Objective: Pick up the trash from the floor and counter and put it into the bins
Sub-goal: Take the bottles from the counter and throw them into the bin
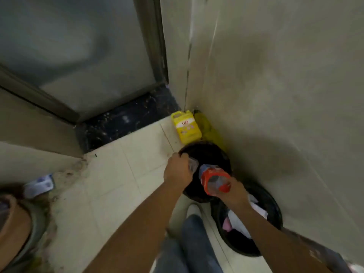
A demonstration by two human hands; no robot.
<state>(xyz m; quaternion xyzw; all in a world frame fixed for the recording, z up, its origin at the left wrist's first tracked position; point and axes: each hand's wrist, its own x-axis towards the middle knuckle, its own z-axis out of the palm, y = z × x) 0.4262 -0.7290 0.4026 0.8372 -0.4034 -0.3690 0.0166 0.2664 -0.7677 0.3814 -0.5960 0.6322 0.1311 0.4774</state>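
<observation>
Two black bins stand against the right wall. The far bin (208,152) looks dark inside; the near bin (271,205) holds white and pink trash. My right hand (234,192) grips a clear plastic bottle (213,179) with a red label and red cap, held over the far bin. My left hand (178,170) is closed on a small clear plastic piece (192,164) at that bin's left rim.
A yellow jug (186,127) and a yellow-green bag (206,125) sit in the corner behind the bins. A dark threshold (126,123) lies below a door. A white-blue wrapper (39,185) lies on the floor at left. My jeans leg and shoe (194,211) stand beside the near bin.
</observation>
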